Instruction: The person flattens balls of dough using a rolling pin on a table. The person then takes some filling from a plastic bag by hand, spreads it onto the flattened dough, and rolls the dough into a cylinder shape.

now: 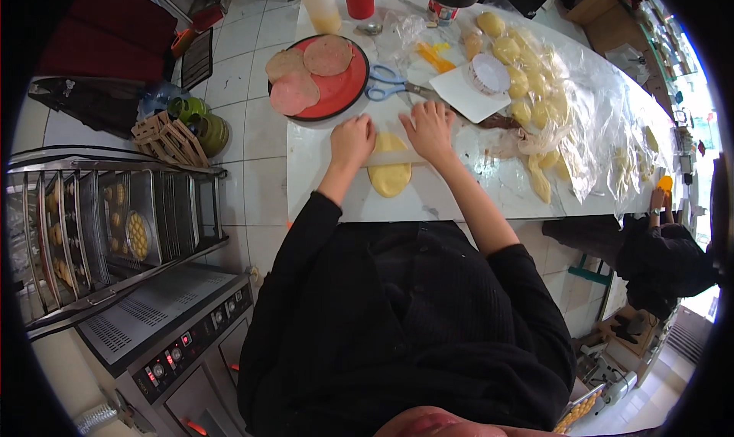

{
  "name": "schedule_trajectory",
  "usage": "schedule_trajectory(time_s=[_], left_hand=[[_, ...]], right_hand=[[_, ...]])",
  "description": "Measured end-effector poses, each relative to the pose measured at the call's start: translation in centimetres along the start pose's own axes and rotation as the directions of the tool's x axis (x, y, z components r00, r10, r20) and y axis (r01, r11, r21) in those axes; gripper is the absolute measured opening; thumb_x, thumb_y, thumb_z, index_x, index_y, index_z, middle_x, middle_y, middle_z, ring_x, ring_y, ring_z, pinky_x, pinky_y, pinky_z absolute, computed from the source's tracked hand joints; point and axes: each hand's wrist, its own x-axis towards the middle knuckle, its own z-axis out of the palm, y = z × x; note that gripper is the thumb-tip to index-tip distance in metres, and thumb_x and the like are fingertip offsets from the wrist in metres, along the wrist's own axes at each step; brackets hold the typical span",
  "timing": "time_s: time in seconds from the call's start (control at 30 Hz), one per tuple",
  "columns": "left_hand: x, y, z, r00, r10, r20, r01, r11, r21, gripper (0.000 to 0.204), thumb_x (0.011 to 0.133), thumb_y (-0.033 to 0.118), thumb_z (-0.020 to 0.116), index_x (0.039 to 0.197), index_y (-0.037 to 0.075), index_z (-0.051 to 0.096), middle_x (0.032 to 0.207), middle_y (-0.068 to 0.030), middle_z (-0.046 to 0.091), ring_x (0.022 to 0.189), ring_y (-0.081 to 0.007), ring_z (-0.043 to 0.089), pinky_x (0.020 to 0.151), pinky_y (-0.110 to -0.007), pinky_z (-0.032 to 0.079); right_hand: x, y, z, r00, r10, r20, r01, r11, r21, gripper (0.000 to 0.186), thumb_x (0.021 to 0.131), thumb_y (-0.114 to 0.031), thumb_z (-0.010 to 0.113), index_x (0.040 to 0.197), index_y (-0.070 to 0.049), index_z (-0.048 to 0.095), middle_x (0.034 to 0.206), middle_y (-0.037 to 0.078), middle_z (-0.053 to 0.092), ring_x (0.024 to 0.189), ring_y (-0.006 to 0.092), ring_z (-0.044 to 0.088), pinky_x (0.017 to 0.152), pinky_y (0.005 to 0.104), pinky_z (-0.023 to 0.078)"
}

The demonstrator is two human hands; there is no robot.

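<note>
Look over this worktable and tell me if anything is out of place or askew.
Little stands out. Both hands, left hand and right hand, press a rolling pin across yellow dough. Blue-handled scissors lie open beside the red plate, and the plastic sheet over the dough balls is rumpled.

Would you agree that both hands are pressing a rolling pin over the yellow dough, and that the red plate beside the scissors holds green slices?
Not quite: the head view shows pink slices on the red plate, not green. The left hand and right hand do press the rolling pin over the yellow dough, beside the scissors.
</note>
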Motion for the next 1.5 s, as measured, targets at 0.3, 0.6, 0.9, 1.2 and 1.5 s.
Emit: schedule_trajectory(time_s=[0.3, 0.6, 0.9, 1.2, 1.5], left_hand=[[-9.2, 2.7, -0.3, 0.992, 0.08, -0.095, -0.049, 0.954, 0.294, 0.051, 0.087, 0.025, 0.048, 0.133, 0.006, 0.036, 0.134, -0.0169, 0.039, 0.124, -0.0297, 0.037, 0.101, -0.047, 0.026], [-17.0, 0.4, -1.9, 0.977, 0.193, 0.095, -0.177, 0.972, -0.153, 0.043, 0.075, 0.014, 0.064, 0.117, 0.007, 0.055, 0.11, -0.0098, 0.056, 0.103, -0.0269, 0.051, 0.093, -0.043, 0.032], [-20.8, -5.0, -3.9, 0.926, -0.327, -0.187, 0.088, 0.672, -0.736, 0.027, 0.086, 0.02, 0.057, 0.107, 0.003, 0.055, 0.098, -0.0084, 0.056, 0.092, -0.0187, 0.052, 0.081, -0.03, 0.04], [-13.4, -0.8, -4.6, 0.756, -0.617, -0.217, -0.044, 0.283, -0.958, 0.033, 0.092, 0.028, 0.05, 0.111, 0.0, 0.047, 0.095, -0.0055, 0.051, 0.088, -0.0133, 0.049, 0.079, -0.029, 0.04], [-10.6, 8.0, -0.7, 0.566, -0.761, -0.317, -0.035, 0.362, -0.931, 0.042, 0.09, 0.035, 0.051, 0.116, 0.002, 0.045, 0.097, -0.0058, 0.05, 0.089, -0.0157, 0.047, 0.08, -0.03, 0.039]], right_hand=[[-10.1, -2.6, -0.5, 0.998, -0.061, -0.004, 0.06, 0.986, -0.153, 0.054, 0.089, -0.033, 0.044, 0.136, -0.007, 0.033, 0.143, 0.015, 0.026, 0.134, 0.03, 0.021, 0.105, 0.0544, 0.012], [-15.6, -1.4, -3.4, 0.908, -0.17, 0.383, 0.087, 0.97, 0.226, 0.058, 0.09, -0.026, 0.043, 0.141, -0.008, 0.021, 0.145, 0.012, 0.024, 0.136, 0.0274, 0.018, 0.109, 0.0483, 0.008], [-7.0, -2.9, 1.7, 0.984, -0.155, 0.084, 0.15, 0.987, 0.063, 0.057, 0.092, -0.031, 0.042, 0.14, -0.007, 0.023, 0.146, 0.013, 0.022, 0.136, 0.0273, 0.017, 0.108, 0.0519, 0.007], [-7.4, 1.4, -4.8, 0.923, -0.204, 0.327, 0.057, 0.911, 0.409, 0.057, 0.093, -0.035, 0.043, 0.14, -0.009, 0.024, 0.141, 0.016, 0.03, 0.129, 0.0309, 0.03, 0.106, 0.0474, 0.021], [10.8, 31.4, -25.3, 0.942, 0.172, -0.288, -0.201, 0.977, -0.074, 0.066, 0.085, -0.048, 0.052, 0.137, -0.014, 0.03, 0.141, 0.009, 0.033, 0.132, 0.0278, 0.027, 0.1, 0.0656, 0.015]])
